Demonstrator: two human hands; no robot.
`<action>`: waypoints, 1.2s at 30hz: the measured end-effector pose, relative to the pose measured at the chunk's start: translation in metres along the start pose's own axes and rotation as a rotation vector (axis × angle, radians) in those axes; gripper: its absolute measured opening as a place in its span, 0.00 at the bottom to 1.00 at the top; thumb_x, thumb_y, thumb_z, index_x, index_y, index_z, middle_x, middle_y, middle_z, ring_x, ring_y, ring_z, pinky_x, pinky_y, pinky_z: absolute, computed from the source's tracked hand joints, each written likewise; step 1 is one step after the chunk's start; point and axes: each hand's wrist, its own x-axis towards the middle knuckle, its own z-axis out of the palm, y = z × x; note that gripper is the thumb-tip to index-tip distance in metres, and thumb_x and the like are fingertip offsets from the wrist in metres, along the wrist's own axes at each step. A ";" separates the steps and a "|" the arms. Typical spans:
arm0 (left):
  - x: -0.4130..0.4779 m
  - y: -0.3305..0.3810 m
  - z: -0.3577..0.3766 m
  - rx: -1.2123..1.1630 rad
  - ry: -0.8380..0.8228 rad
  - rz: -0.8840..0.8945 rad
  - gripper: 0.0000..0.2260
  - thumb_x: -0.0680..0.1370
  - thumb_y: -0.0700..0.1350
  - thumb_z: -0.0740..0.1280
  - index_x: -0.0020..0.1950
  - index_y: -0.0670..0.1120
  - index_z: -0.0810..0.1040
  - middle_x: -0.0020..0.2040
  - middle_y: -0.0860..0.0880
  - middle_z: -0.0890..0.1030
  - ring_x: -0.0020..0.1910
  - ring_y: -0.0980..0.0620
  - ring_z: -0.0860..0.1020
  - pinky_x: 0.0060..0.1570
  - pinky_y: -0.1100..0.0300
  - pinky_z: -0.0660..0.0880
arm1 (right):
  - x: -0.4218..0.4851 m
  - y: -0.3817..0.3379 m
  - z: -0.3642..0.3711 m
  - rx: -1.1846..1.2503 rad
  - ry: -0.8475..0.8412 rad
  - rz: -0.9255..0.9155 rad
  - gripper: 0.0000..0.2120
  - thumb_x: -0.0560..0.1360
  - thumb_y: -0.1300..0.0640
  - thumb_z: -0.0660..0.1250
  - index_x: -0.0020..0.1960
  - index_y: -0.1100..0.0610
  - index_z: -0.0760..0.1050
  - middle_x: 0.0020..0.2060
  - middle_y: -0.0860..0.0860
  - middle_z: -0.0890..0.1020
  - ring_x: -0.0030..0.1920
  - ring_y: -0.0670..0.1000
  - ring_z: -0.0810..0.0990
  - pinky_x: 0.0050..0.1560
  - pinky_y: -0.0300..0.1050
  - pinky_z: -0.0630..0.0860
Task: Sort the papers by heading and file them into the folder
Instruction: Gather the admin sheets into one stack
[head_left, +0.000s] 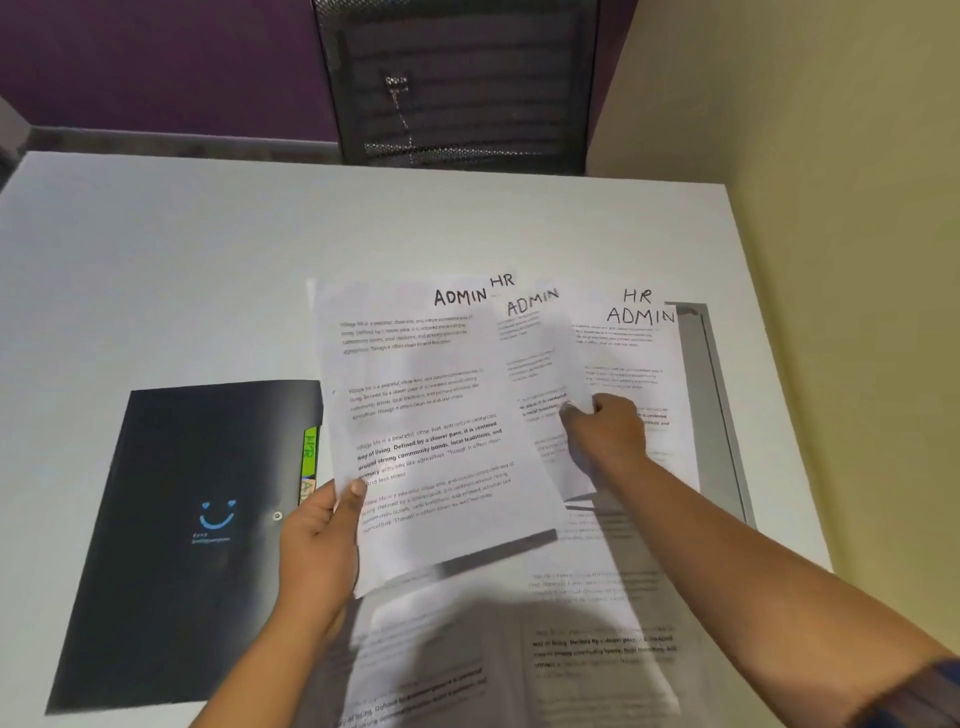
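My left hand (317, 551) grips the lower left edge of a printed sheet headed ADMIN (426, 415), lifted above the table. My right hand (605, 428) pinches a second sheet headed ADMIN (535, 353) that lies behind the first. Further right a sheet headed ADMIN (631, 364) overlaps one headed HR (638, 295), and another HR heading (502, 281) peeks out at the top. More printed sheets (587, 623) lie flat under my arms. A black folder (197, 540) with a blue smiley lies shut on the left, a green HR tab (310, 449) showing at its right edge.
The white table (156, 286) ends at a yellow wall (831, 208) on the right. A black mesh chair back (457, 83) stands behind the far edge. A grey flat object (719, 405) lies under the right papers.
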 end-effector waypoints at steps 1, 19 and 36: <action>0.000 0.000 0.001 0.003 0.002 0.004 0.09 0.81 0.41 0.65 0.51 0.49 0.85 0.47 0.48 0.87 0.47 0.47 0.84 0.52 0.51 0.78 | -0.002 0.005 -0.006 0.051 0.023 0.030 0.10 0.74 0.51 0.69 0.38 0.57 0.78 0.36 0.50 0.84 0.38 0.54 0.83 0.42 0.49 0.81; -0.001 -0.002 0.010 0.030 -0.013 0.011 0.08 0.81 0.42 0.65 0.52 0.48 0.84 0.47 0.49 0.87 0.49 0.45 0.84 0.56 0.47 0.78 | -0.004 0.068 -0.074 -0.239 0.247 0.176 0.12 0.72 0.52 0.74 0.46 0.57 0.75 0.43 0.53 0.82 0.48 0.59 0.81 0.47 0.47 0.75; 0.000 -0.001 0.005 0.072 0.000 0.040 0.09 0.82 0.41 0.64 0.57 0.48 0.83 0.47 0.55 0.87 0.46 0.52 0.84 0.48 0.56 0.81 | 0.000 0.074 -0.090 0.081 0.278 0.272 0.09 0.66 0.63 0.73 0.37 0.54 0.73 0.35 0.50 0.80 0.35 0.53 0.77 0.34 0.39 0.70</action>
